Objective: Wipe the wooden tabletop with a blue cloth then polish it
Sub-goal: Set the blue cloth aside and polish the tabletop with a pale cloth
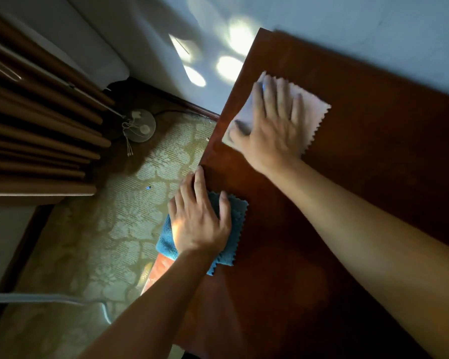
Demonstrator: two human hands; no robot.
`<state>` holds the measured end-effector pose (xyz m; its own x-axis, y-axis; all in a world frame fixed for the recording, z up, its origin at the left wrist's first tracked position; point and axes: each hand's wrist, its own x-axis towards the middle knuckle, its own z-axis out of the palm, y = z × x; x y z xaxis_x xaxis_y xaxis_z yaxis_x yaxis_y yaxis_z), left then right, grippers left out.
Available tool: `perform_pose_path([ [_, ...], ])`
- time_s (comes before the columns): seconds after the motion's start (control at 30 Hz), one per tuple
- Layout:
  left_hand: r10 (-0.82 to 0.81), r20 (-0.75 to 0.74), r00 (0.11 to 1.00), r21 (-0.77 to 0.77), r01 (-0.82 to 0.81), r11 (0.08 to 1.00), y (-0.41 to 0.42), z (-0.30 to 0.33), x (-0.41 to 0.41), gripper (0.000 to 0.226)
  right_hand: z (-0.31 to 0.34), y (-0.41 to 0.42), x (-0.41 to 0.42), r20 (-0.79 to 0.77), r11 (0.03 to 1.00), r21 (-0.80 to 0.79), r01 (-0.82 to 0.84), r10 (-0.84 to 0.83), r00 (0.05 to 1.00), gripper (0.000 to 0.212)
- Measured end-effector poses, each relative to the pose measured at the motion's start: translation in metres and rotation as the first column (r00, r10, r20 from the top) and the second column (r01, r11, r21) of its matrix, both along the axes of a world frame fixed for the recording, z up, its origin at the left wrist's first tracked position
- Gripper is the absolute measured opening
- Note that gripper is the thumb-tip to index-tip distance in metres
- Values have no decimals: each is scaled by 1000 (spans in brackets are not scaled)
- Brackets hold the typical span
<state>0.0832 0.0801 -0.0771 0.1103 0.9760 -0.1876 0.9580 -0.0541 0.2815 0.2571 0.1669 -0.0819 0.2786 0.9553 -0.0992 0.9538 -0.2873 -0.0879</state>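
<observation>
We press our flat left hand [198,224] on the folded blue cloth [233,224], zigzag-edged, at the tabletop's [373,156] left edge, while our flat right hand [272,125] presses a white cloth [314,110].

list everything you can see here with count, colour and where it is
wooden tabletop: 1, reddish brown, right half
blue cloth: 1, blue, tabletop's left edge, partly overhanging
pale cloth: 1, whitish pink, far left part of tabletop
carpet: 1, beige patterned, floor left of table
curtain: 1, brown, upper left
round lamp base: 1, grey, floor by curtain
left hand: 1, flat on blue cloth
right hand: 1, flat on pale cloth
</observation>
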Motion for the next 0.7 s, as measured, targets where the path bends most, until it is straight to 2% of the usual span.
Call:
perform_pose_path([
  [0.13,-12,37,999,-1,12,1000,0,1,-2,73,-1,-45,-53,-32,982,77,-172,175,984,83],
  [0.27,5,32,999,22,-6,1000,2,0,-1,73,-7,-27,-42,-11,957,103,-270,273,962,82],
  [0.33,12,20,1000,22,-13,1000,2,0,0,73,-8,9,-26,2,966,99,-240,241,971,81],
  [0.43,4,17,1000,26,-4,1000,2,1,0,72,-5,61,-3,17,995,18,-100,100,995,81],
  [0.5,3,13,1000,21,-4,1000,2,0,-1,72,-4,65,-2,23,997,19,-70,70,997,81],
  [0.57,4,12,1000,15,-5,1000,2,-1,-1,73,-3,39,-13,22,994,53,-95,94,995,81],
  [0.7,7,24,1000,8,-7,1000,3,-2,0,73,-1,-25,-35,11,962,43,-271,271,963,88],
])
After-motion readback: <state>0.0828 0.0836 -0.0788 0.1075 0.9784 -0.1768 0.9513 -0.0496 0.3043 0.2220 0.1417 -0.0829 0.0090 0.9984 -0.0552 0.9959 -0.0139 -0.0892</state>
